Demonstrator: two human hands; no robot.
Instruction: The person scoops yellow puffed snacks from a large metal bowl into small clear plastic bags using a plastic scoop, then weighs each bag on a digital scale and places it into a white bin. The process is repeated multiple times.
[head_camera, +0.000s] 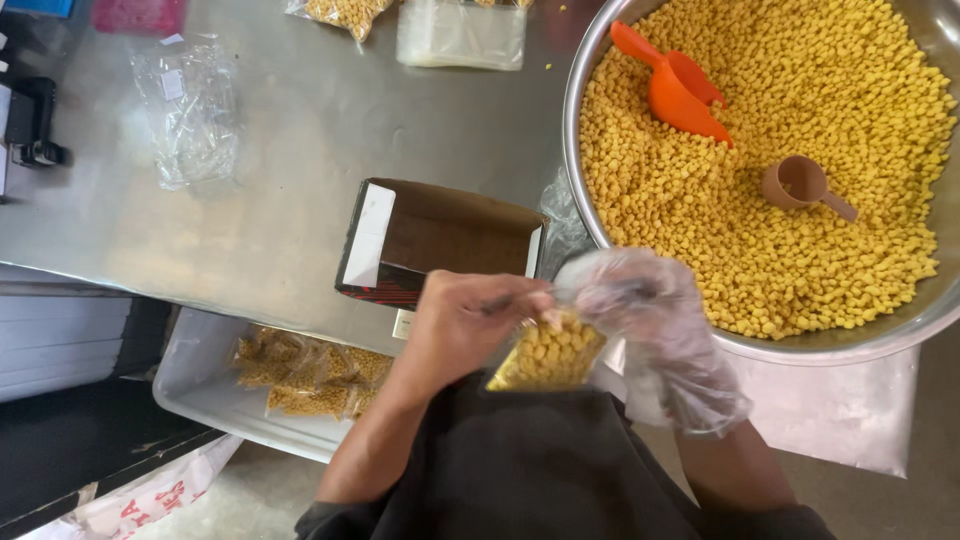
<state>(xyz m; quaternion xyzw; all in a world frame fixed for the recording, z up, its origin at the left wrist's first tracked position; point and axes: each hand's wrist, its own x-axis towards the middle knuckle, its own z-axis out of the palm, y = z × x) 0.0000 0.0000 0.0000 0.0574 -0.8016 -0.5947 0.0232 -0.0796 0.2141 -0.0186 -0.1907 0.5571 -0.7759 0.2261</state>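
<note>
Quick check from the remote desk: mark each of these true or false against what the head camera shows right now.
1. Both hands hold a small clear bag of yellow pellets. True.
2. The left hand wears a plastic glove. False: it is bare; the right hand is gloved.
3. Two scoops lie in the metal bowl. True: an orange scoop and a brown scoop.
4. The cardboard box is full of filled bags. False: it looks empty; filled bags lie in the white tray below the table.
</note>
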